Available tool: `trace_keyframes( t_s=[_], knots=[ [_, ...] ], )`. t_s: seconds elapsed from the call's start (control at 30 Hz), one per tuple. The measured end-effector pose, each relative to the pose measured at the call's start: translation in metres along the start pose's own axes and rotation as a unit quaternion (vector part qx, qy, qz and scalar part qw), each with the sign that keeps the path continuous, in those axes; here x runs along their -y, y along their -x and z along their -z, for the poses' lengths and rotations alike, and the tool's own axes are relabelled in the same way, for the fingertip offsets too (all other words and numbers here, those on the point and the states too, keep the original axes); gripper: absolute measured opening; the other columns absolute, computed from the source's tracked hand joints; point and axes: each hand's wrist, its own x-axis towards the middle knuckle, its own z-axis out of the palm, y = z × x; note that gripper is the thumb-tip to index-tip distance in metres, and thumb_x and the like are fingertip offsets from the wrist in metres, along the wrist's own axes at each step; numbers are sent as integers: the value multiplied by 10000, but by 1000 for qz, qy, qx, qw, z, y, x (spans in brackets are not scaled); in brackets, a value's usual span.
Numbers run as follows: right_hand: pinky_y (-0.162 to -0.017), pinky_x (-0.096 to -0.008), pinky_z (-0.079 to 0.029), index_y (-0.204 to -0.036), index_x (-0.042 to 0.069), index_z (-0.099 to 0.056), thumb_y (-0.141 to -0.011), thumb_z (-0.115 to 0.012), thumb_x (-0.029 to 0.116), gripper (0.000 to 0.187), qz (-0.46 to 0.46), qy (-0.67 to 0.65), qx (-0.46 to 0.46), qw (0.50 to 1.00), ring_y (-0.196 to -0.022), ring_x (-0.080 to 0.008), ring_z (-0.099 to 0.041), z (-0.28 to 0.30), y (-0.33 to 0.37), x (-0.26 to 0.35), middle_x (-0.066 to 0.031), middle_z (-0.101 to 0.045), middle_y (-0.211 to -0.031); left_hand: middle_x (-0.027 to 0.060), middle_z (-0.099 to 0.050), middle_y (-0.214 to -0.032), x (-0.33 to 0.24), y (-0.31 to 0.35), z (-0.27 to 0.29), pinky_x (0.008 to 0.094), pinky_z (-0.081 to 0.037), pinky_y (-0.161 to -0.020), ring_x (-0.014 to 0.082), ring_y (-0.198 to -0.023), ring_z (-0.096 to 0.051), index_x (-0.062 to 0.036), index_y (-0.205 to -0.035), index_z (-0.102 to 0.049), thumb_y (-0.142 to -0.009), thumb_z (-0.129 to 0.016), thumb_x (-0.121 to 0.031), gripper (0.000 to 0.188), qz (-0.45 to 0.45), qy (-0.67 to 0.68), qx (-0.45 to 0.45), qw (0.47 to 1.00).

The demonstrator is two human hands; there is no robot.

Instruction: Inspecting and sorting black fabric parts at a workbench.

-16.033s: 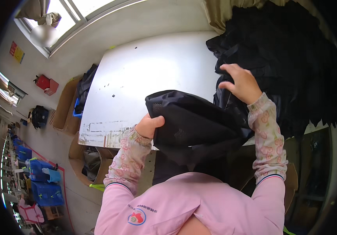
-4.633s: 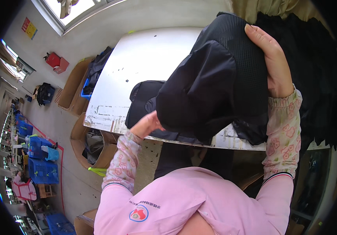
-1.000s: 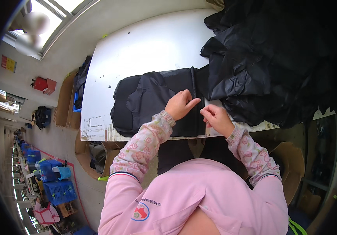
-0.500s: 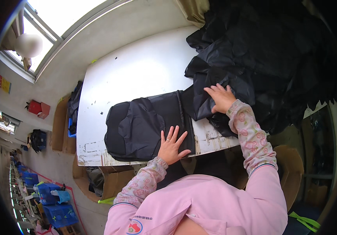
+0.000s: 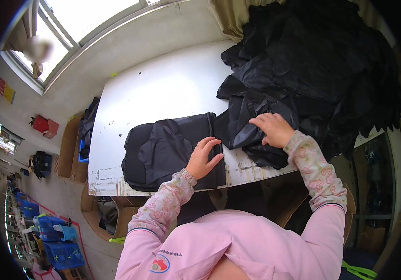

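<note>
1. My left hand [image 5: 201, 164] is loose, fingers apart and not closed on anything. It's over the right end of a flat black sewn fabric piece [image 5: 163, 147], near the raised seam [image 5: 210, 125]; can't tell how firmly it's touching.
2. That piece lies along the near edge of the white tabletop [image 5: 158, 81], its rounded end to my left.
3. My right hand [image 5: 277, 130] is at the near-left edge of a big heap of black fabric [image 5: 335, 70], fingers bent, thumb apart, nothing gripped. Contact there is hard to tell too.
4. Heap's loose edge sits just beside the sewn piece.
5. Cardboard box [image 5: 71, 149] stands left of the tabletop.
</note>
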Motion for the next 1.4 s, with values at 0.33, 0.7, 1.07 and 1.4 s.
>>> trace_keyframes(
  t_s=[0.33,0.7,1.07,1.4],
  knots=[
    [-622,-214,-428,-958,-9,-644,-877,-653,64,109,-95,-392,-275,873,-678,-69,-558,86,-46,0,13,-625,-751,143,-574,-1251,-3,-13,7,361,-420,-999,279,-1195,-528,-7,-1259,-554,-928,-611,-392,511,117,116,117,979],
    [-596,-320,-490,-1062,77,-595,-907,-620,112,161,-123,-118,-366,915,-648,-236,-603,78,-35,29,-90,-569,-776,140,-647,-1151,-45,-57,45,352,-476,-882,274,-1057,-618,12,-1208,-565,-995,-483,-420,489,183,270,-51,944],
    [-609,-379,-515,-967,39,-608,-764,-749,316,371,82,-55,-75,992,-708,-318,-647,43,12,83,-117,-605,-839,199,-518,-1347,-79,-59,112,355,-386,-1062,270,-1234,-517,58,-1378,-422,-1000,-493,-353,563,82,609,-9,789],
    [-667,-325,-466,-887,-8,-620,-876,-668,188,202,40,-431,-260,863,-707,-228,-632,53,-16,100,-155,-636,-772,119,-460,-1412,-54,-3,53,373,-306,-1110,272,-1315,-426,14,-1433,-340,-571,-853,-31,1005,133,558,156,804]
  ],
)
